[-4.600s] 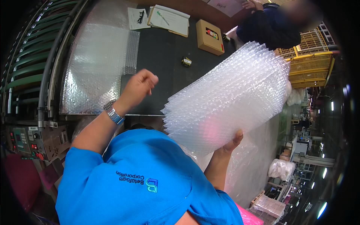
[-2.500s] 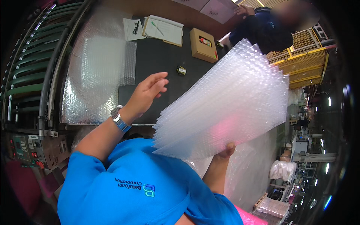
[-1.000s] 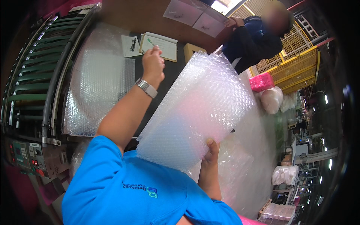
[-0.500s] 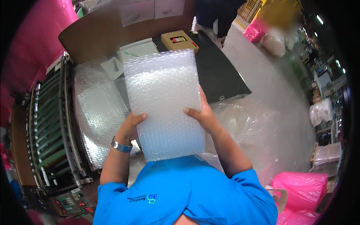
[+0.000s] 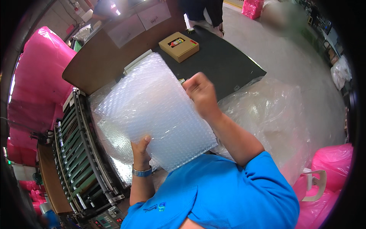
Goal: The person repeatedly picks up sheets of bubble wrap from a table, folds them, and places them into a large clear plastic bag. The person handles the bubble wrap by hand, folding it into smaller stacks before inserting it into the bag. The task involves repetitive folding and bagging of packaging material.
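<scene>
A flat rectangular piece of clear bubble wrap (image 5: 160, 110) lies tilted in front of my chest, its upper end leaning to the left. My left hand (image 5: 142, 152) grips its lower left edge, thumb on top and the fingers hidden underneath. Beside the upper right edge is my right hand (image 5: 202, 95), its fingers curled in and slightly smeared by motion. Whether anything is pinched in those fingers is hidden. More bubble wrap (image 5: 118, 152) lies underneath and to the left, shiny and partly covered.
A brown box (image 5: 179, 46) with a colourful picture sits on the dark table (image 5: 232, 65). At left stands a roller conveyor (image 5: 78, 152). Loose clear plastic (image 5: 267, 122) is heaped at right, near pink wrapped bundles (image 5: 333, 162). Another person (image 5: 202, 9) stands beyond the table.
My right hand has let go of the bubble wrap's right side, moved up and curled its fingers. The bubble wrap has tilted leftward; my left hand keeps its grip. The view has shifted.
</scene>
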The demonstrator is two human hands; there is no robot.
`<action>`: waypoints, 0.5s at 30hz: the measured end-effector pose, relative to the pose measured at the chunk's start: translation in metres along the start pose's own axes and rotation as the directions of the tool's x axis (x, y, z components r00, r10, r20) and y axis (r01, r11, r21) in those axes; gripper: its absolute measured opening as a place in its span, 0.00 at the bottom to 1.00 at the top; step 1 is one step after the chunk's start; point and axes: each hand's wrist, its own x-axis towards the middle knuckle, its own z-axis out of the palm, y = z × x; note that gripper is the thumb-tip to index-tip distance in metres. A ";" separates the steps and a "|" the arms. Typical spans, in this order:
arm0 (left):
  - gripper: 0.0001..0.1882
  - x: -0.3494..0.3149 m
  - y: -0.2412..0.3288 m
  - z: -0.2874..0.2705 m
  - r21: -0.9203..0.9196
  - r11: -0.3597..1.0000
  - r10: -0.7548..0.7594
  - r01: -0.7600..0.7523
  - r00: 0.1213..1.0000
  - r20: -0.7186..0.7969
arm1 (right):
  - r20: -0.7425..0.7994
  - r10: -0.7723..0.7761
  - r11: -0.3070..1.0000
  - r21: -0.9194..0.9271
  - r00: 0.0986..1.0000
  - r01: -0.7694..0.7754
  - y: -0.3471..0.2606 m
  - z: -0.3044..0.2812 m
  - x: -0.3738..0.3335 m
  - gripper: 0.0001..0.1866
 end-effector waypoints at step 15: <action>0.36 -0.011 -0.009 -0.020 -0.158 0.977 -0.135 0.142 0.989 0.054 | 0.033 0.018 0.988 0.155 0.999 -0.023 0.007 -0.007 0.023 0.12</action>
